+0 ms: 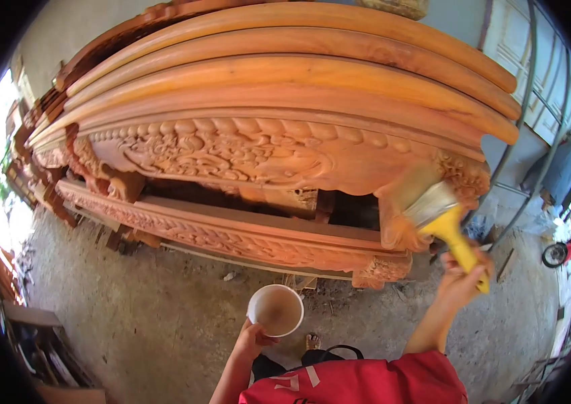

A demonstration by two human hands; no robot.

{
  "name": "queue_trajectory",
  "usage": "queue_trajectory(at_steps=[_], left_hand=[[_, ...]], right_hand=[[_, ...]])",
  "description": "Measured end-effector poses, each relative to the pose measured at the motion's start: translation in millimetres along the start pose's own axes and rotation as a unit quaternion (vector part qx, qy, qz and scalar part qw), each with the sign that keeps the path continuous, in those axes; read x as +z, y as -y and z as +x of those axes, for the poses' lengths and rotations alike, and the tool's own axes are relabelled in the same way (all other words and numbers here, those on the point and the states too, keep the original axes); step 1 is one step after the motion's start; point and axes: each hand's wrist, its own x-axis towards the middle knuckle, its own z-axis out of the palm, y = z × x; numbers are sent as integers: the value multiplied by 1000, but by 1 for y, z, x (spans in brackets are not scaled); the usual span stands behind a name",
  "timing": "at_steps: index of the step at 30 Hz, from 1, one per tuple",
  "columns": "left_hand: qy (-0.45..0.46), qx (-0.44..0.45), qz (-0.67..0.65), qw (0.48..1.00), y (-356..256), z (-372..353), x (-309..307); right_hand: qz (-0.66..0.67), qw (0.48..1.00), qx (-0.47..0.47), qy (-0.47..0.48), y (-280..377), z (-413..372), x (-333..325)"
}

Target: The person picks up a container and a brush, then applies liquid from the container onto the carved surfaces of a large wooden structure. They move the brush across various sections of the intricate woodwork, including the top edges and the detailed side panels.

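My right hand (461, 273) is closed around the yellow handle of a wide paintbrush (448, 225). Its pale bristles overlap the carved right end of a large reddish-brown wooden furniture piece (339, 158), and the brush head is blurred. In my left hand (253, 339) is a white bucket (276, 310), gripped at its left rim in front of my body. Cloudy brownish liquid shows inside the bucket. The furniture has a carved front panel and long rounded upper rails, with a carved lower rail (231, 236) beneath a dark gap.
A concrete floor (151, 310) stretches below the furniture. At the lower left stands an open box (43, 350) with things inside. Metal poles (534, 155) lean at the right near a pale door. Farther right, part of a red motorbike (558, 254) shows.
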Motion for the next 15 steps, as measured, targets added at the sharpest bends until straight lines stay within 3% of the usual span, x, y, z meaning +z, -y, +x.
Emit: queue_trajectory(at_steps=[1, 2, 4, 5, 7, 9, 11, 12, 15], left_hand=[[21, 2, -6, 1000, -4, 6, -11], [43, 3, -14, 999, -7, 13, -17], [45, 12, -1, 999, -20, 16, -18], [51, 6, 17, 999, -25, 18, -25], [54, -31, 25, 998, -41, 18, -38], [89, -35, 43, 994, -60, 21, -50], [105, -21, 60, 992, -72, 24, -67], [117, -23, 71, 990, -82, 25, -72], [124, -6, 81, 989, -107, 18, -89]], right_hand=[[-37, 994, -104, -14, 6, 12, 0], [-49, 992, -114, -18, 13, 22, 5], [-274, 929, -234, -85, 25, 38, 21], [-284, 924, -239, -91, 26, 39, 34], [-417, 891, -160, -83, 28, 29, 68], [-519, 823, -227, -37, 25, 10, 96], [-462, 858, -221, 40, 29, -14, 140], [-466, 834, -290, 56, 19, -25, 161], [-352, 893, -269, 81, 9, -55, 223]])
